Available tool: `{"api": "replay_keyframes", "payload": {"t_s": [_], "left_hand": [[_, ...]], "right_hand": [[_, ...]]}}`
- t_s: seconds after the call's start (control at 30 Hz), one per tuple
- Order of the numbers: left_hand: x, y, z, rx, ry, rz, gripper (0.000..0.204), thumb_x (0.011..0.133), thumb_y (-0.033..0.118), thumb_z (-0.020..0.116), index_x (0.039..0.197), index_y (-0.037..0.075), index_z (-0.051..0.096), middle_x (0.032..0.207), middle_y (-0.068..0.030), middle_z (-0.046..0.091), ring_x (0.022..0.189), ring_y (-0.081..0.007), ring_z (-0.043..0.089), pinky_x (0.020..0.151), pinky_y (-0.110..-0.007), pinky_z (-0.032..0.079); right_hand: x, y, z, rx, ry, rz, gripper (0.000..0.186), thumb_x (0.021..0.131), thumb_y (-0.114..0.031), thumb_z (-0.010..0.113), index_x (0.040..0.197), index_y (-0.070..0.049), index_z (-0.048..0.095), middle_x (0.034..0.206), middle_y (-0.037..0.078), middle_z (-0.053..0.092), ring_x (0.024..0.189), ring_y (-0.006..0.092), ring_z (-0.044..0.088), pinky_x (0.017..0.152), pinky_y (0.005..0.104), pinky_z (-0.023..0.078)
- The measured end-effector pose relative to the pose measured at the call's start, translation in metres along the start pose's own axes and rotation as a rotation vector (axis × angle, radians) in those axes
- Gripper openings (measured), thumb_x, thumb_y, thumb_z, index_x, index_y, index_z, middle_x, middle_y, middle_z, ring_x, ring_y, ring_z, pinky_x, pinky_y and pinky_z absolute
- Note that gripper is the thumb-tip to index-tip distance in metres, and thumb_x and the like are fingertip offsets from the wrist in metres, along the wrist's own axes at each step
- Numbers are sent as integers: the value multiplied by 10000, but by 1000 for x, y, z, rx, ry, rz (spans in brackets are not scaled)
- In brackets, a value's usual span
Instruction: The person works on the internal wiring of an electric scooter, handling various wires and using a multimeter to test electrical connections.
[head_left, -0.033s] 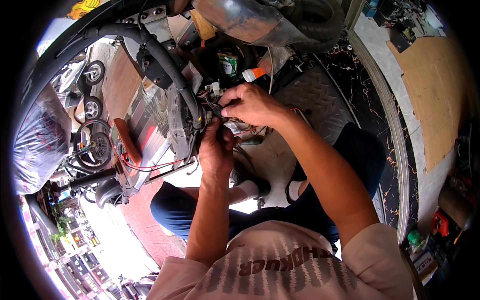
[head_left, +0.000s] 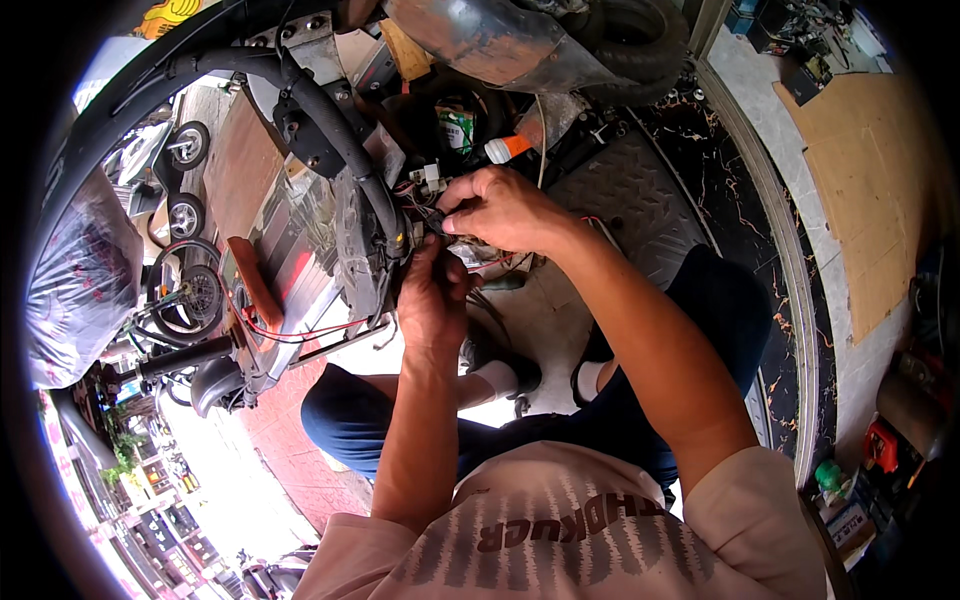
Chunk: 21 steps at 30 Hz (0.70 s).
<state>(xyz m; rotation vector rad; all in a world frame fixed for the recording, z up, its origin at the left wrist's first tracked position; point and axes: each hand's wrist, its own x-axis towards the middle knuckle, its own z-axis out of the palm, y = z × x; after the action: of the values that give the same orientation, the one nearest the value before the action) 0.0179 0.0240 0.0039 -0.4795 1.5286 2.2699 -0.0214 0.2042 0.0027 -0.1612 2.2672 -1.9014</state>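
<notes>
My right hand (head_left: 505,210) is closed in a pinch, its fingertips and thumb meeting at a small dark piece among thin wires (head_left: 420,200). Just below it, my left hand (head_left: 432,290) is curled with its thumb up, close against the black frame tube (head_left: 350,150) of a partly stripped scooter. What its fingers hold is hidden. White plastic connectors (head_left: 428,178) sit on the wires just beyond my right fingertips. More loose wires, some red, pass beneath my right wrist.
A white-and-orange cylinder (head_left: 507,149) lies behind my right hand. Beyond are a tyre (head_left: 640,45) and a textured floor plate (head_left: 625,195). Red and black cables (head_left: 300,335) run to the left. Cardboard (head_left: 860,190) lies at the far right; parked two-wheelers (head_left: 185,215) stand at left.
</notes>
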Motion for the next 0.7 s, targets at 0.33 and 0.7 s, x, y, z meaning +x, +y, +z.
{"api": "replay_keyframes", "payload": {"t_s": [0.33, 0.7], "left_hand": [[0, 0, 0, -10, 10, -9, 198, 1050, 301, 556, 1036, 120, 634, 636, 31, 475, 518, -116, 416, 638, -353, 476], [-4, 4, 5, -28, 19, -31, 172, 1041, 286, 574, 1009, 128, 634, 622, 36, 455, 511, -115, 401, 662, -366, 473]], "right_hand": [[2, 4, 1, -34, 15, -37, 329, 827, -214, 704, 1109, -65, 783, 1084, 195, 761, 1050, 330, 728, 956, 386, 554], [0, 0, -1, -55, 9, -6, 335, 825, -189, 682, 1115, -49, 777, 1090, 196, 760, 1049, 328, 731, 955, 380, 558]]}}
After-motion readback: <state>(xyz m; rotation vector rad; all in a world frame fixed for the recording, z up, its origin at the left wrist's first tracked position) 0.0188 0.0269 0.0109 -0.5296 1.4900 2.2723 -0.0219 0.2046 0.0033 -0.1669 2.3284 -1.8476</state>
